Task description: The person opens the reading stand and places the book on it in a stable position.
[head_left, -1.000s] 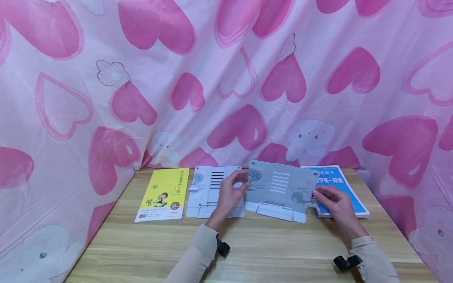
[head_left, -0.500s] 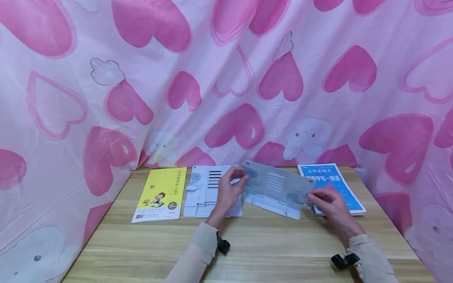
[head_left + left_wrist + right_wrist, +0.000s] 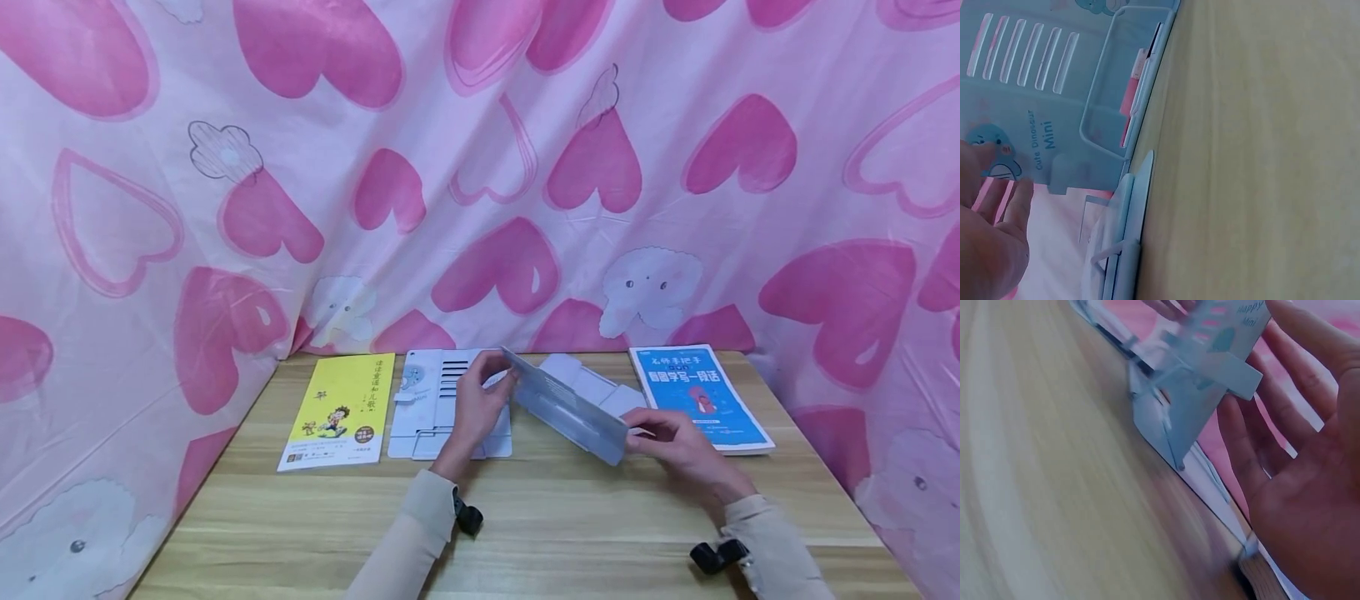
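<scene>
From here I see the left hand (image 3: 480,404) and right hand (image 3: 678,446) pinching opposite ends of a dinosaur-print folding book stand (image 3: 572,412), tilted over the bench (image 3: 577,533) between a second book stand (image 3: 423,417) and the blue book (image 3: 701,396). I'd judge that end grip leaves the slotted panel unobstructed and its angle controllable; whether it touches the bench, I can't tell.

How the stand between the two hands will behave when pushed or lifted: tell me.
The stand is probably stiff: its panel looks flat and straight between the left hand and right hand. It seems likely light for its size, being thin and pierced with slots. Its side tab may snag, since it juts past the edge.
</scene>
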